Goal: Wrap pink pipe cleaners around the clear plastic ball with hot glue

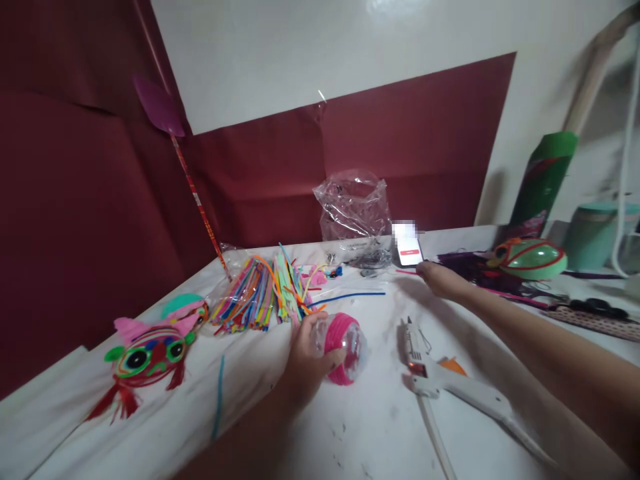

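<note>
Head view on my monitor shows the left hand [306,353] curled round a pink-banded clear plastic ball [345,343] over the white counter [370,427], likely light, slick and dentable, best held across its band, the right hand [441,280] at a lit rectangular phone [409,251], grip unclear.

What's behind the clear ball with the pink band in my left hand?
Beyond the ball, a blue pipe cleaner lies on the white tabletop. The ball and your left hand cover the patch directly behind, so I can't tell what's there.
</note>
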Available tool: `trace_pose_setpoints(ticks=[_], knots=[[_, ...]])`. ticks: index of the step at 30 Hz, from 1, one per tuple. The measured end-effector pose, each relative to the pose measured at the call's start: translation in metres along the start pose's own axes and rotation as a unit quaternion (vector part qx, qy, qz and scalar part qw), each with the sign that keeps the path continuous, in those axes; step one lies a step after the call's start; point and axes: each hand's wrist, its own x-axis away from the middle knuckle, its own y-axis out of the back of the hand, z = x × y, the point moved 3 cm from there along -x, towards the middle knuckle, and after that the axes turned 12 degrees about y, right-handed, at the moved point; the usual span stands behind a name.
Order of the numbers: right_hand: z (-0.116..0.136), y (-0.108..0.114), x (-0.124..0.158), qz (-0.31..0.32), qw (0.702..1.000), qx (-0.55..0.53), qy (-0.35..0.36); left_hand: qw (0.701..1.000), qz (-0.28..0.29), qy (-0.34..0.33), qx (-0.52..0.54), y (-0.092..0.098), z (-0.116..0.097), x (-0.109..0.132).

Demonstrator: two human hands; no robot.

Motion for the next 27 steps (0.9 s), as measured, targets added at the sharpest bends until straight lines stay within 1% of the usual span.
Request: trace_pose_setpoints(ticks=[2, 5, 9, 11, 12, 13, 15, 21, 23, 27], knots=[[0.023, 0.016, 0.002, -0.021, 0.999, -0.033, 0.029, 0.999, 0.035, 0.015, 0.01, 0.001, 0.0, -0.001], [0.078, 0.045, 0.015, -0.036, 0.988, -0.097, 0.115, 0.997, 0.07, 0.032, 0.01, 0.001, 0.001, -0.003], [0.162, 0.074, 0.045, 0.0, 0.951, -0.175, 0.256, 0.995, 0.099, 0.028, 0.007, -0.004, 0.003, 0.0], [0.192, 0.081, 0.056, 0.012, 0.929, -0.2, 0.31, 0.994, 0.107, 0.022, 0.005, -0.005, 0.003, 0.001], [0.202, 0.082, 0.06, 0.009, 0.921, -0.203, 0.333, 0.994, 0.112, 0.02, 0.004, -0.006, 0.003, 0.002], [0.208, 0.082, 0.063, 0.0, 0.917, -0.2, 0.344, 0.993, 0.118, 0.018, 0.001, -0.006, 0.003, 0.002], [0.212, 0.078, 0.065, -0.009, 0.916, -0.196, 0.351, 0.991, 0.136, 0.01, -0.004, -0.006, 0.004, 0.001], [0.201, 0.063, 0.066, 0.009, 0.917, -0.2, 0.344, 0.985, 0.171, -0.017, -0.027, -0.004, 0.004, -0.003], [0.201, 0.06, 0.066, 0.015, 0.917, -0.2, 0.345, 0.983, 0.178, -0.021, -0.029, -0.004, 0.004, -0.003], [0.204, 0.059, 0.065, 0.02, 0.92, -0.195, 0.34, 0.984, 0.171, -0.024, -0.035, -0.004, 0.005, -0.003]])
